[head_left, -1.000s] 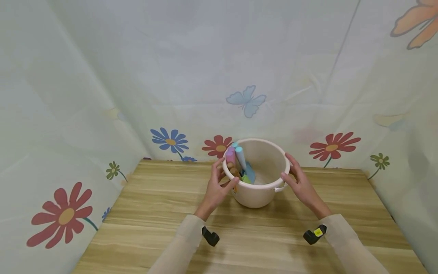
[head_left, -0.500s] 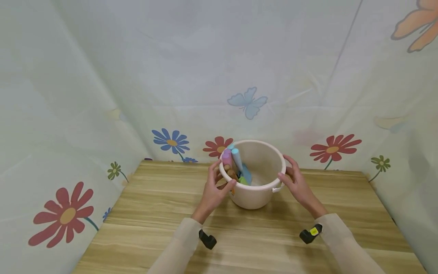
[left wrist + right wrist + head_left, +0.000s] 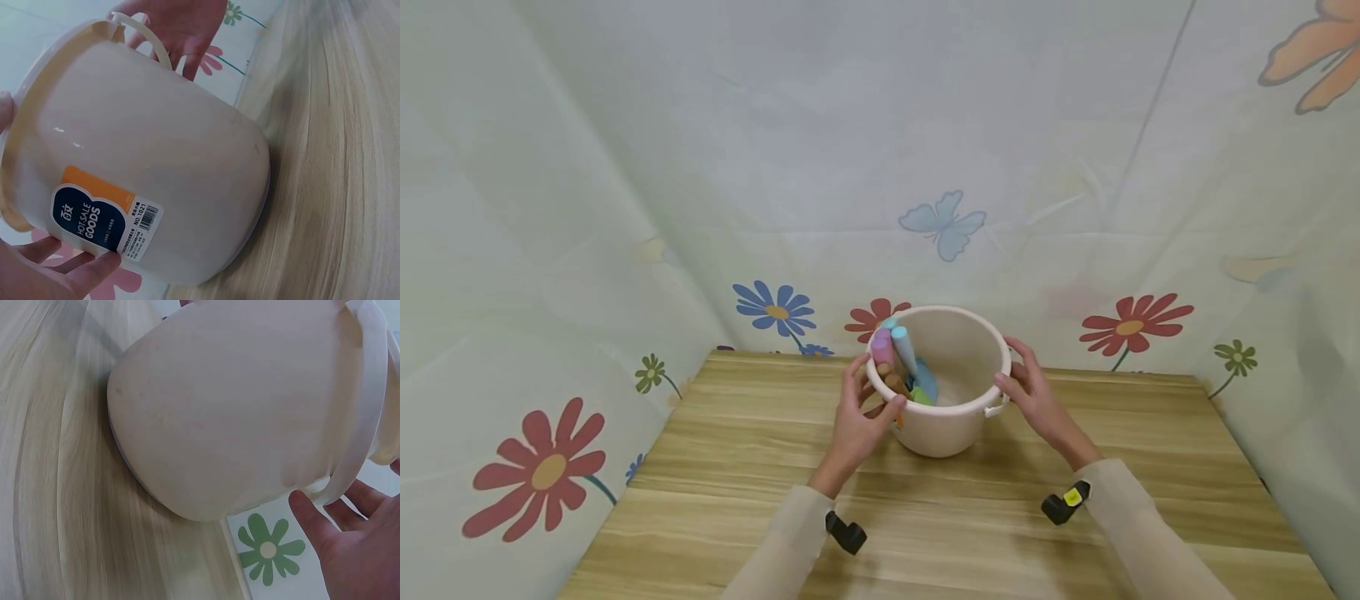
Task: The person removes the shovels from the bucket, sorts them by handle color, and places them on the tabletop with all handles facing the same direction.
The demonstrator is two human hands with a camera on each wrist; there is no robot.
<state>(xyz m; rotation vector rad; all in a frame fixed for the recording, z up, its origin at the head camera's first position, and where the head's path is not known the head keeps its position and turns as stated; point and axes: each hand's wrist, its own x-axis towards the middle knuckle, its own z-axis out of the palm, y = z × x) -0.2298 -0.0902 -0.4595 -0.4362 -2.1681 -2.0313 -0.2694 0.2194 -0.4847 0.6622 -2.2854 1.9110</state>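
Note:
A cream plastic bucket (image 3: 942, 429) stands upright on the wooden table in the head view. My left hand (image 3: 857, 421) grips its left rim, thumb over the edge and fingers along the outer wall. On the opposite side my right hand (image 3: 1041, 402) holds the rim, its fingers around the handle (image 3: 365, 419) where it hangs at the wall. Inside, against the left wall, lean light blue sticks (image 3: 903, 350), pink-purple sticks (image 3: 881, 350) and brown rounded ends (image 3: 895, 382). A blue flat piece (image 3: 927, 385) and a green piece (image 3: 920, 397) lie lower; their kinds are unclear.
The wood-grain table (image 3: 745, 467) runs back to a white curtain (image 3: 820, 167) printed with flowers and butterflies, which also closes off both sides. A dark blue and orange label (image 3: 103, 215) is stuck on the bucket's wall. Dark cameras (image 3: 846, 533) sit on both wrists.
Both hands have shifted the bucket a little to the left across the table, with its contents still leaning on the left wall. The grip of each hand looks the same.

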